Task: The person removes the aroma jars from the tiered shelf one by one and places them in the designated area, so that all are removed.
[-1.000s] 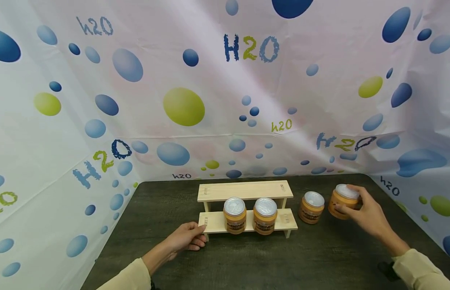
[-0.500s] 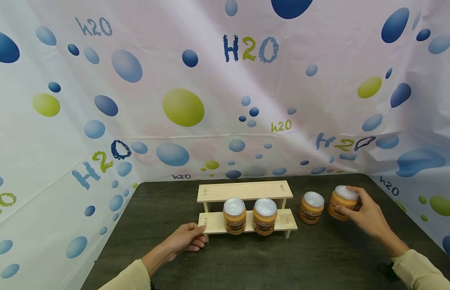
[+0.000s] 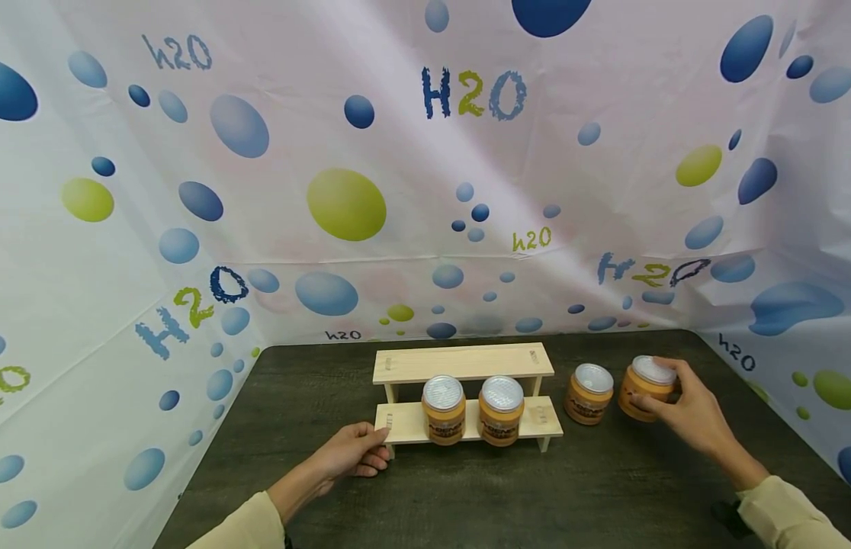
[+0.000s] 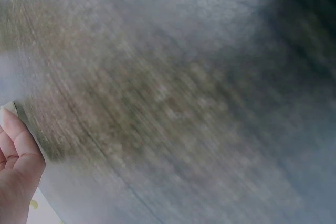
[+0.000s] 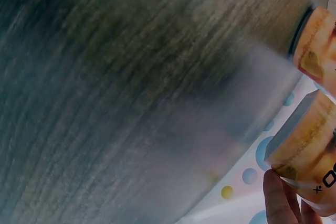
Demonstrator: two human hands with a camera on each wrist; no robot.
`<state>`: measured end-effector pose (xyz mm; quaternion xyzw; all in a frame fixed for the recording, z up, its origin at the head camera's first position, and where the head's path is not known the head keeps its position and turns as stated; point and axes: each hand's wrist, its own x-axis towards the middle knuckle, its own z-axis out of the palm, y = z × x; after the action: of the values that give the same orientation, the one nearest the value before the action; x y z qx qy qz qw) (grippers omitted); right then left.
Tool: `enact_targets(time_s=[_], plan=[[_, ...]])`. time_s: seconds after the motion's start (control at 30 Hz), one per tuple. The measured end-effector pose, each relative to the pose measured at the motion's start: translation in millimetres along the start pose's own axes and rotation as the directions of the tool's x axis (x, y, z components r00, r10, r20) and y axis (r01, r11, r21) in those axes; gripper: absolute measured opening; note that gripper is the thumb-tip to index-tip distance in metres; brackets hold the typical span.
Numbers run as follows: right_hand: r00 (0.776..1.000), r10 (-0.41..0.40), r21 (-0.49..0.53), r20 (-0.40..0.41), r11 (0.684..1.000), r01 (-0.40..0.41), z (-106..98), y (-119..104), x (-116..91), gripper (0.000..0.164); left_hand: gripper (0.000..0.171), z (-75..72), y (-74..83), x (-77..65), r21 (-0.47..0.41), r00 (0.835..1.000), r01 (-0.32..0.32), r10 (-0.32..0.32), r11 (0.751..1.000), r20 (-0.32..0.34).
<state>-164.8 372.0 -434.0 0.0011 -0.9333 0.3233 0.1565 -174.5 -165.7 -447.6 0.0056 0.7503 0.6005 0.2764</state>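
Observation:
A two-step wooden display stand (image 3: 467,363) sits on the dark table. My left hand (image 3: 353,450) pinches the left front corner of its lower step (image 3: 406,419), thumb on top and fingers curled beneath. Two orange jars with silver lids, a left one (image 3: 444,412) and a right one (image 3: 501,412), stand upright on that step. To the right of the stand, my right hand (image 3: 689,408) grips another orange jar (image 3: 641,393) from its right side, fingers at the lid and thumb across the front. In the right wrist view this jar (image 5: 307,145) shows its grey base and printed side.
One more orange jar (image 3: 589,396) stands on the table (image 3: 467,503) between the stand and my right hand. A white sheet (image 3: 412,229) printed with blue and green bubbles rises behind the table and along both sides.
My right hand has lowered slightly with its jar, a little toward me. The left hand and the stand keep their places.

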Motion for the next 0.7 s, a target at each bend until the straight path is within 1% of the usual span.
enact_targets(time_s=[0.2, 0.37, 0.7], plan=[[1.000, 0.001, 0.000, -0.029, 1.000, -0.001, 3, 3, -2, 0.079, 0.034, -0.2, -0.1, 0.8, -0.005, 1.000, 0.005, -0.004, 1.000, 0.012], [0.999, -0.003, 0.009, -0.044, 1.000, 0.004, 5, 6, -2, 0.078, 0.033, -0.9, -0.3, 1.1, -0.006, 1.000, 0.010, -0.010, 1.000, 0.010], [0.999, -0.009, 0.006, -0.032, 1.000, 0.009, 11, 8, -2, 0.076, 0.034, -0.1, -0.6, 0.1, 0.001, 1.000, 0.002, -0.002, 1.000, -0.001]])
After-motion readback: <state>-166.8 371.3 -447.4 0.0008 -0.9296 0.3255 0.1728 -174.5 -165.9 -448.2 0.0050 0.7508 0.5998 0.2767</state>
